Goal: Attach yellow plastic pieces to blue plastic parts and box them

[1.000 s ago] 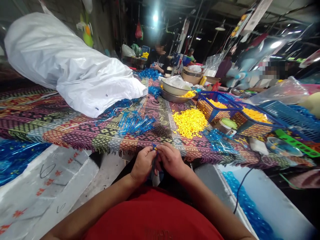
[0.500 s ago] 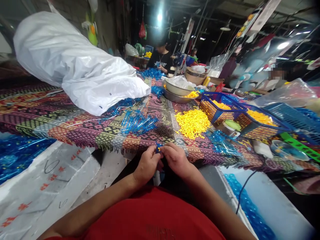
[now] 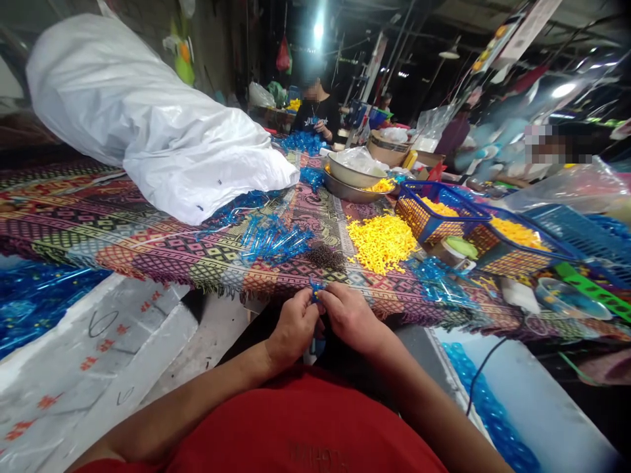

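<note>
My left hand (image 3: 294, 323) and my right hand (image 3: 349, 315) meet at the table's front edge, fingers closed in a pinch on one small blue plastic piece (image 3: 316, 289). Only its top shows between the fingertips; the lower part is hidden by my hands. Just beyond them lies a small heap of dark beads (image 3: 326, 257). A pile of small yellow plastic parts (image 3: 382, 243) is to its right. Clear blue plastic pieces (image 3: 276, 239) are heaped on its left.
A large white sack (image 3: 162, 125) lies across the patterned tablecloth (image 3: 207, 263). Metal bowls (image 3: 348, 189), blue baskets (image 3: 426, 226) and a green-lidded jar (image 3: 456, 255) stand at right. Foam boxes (image 3: 123, 335) flank me below. Across the table sits a person (image 3: 318, 118) handling blue pieces.
A yellow bit seen between my fingertips half a second ago is now mostly covered. My hands stay together, fingers slightly shifted. The person opposite has raised a hand.
</note>
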`<state>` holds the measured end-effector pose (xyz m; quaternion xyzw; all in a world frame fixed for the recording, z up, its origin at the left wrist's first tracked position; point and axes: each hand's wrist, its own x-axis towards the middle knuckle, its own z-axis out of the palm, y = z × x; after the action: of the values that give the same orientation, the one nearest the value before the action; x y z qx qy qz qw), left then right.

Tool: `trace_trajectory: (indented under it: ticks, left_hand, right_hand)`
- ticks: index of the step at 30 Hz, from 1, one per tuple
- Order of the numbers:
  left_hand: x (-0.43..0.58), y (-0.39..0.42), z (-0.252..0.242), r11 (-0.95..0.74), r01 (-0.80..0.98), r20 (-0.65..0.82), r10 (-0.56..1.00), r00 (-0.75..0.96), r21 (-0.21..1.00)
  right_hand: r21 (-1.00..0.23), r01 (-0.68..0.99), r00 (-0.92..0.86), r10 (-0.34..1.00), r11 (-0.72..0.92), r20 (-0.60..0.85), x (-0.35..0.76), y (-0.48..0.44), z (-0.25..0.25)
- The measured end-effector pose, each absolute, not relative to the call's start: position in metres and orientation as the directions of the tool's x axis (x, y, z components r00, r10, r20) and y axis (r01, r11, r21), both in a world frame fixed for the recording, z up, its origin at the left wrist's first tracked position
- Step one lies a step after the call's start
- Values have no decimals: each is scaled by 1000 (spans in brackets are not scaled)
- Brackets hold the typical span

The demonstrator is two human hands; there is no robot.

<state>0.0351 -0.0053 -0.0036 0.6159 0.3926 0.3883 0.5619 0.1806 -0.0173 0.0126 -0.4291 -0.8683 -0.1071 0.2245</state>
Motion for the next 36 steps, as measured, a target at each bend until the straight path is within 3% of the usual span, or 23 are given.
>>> trace_trajectory:
  ticks: [4, 9, 14, 20, 36]
  left_hand:
    - [35, -5, -7, -1, 6, -2, 908, 419, 1000]
    - [36, -1, -7, 125, -34, -98, 893, 440, 992]
    - [36, 1, -2, 13, 83, -48, 898, 437, 996]
    - [35, 0, 4, 87, 97, -123, 873, 472, 991]
    - [34, 0, 0, 176, 38, -168, 817, 552, 984]
  right_hand:
    - [-38, 811, -506, 732, 584, 456, 180, -18, 13]
    - [-236, 770, -479, 781, 593, 400, 184, -17, 11]
    - [-316, 721, -433, 757, 616, 489, 189, -16, 5]
    - [-446, 651, -333, 760, 614, 558, 196, -16, 3]
    - [-469, 644, -348, 778, 604, 523, 204, -18, 12]
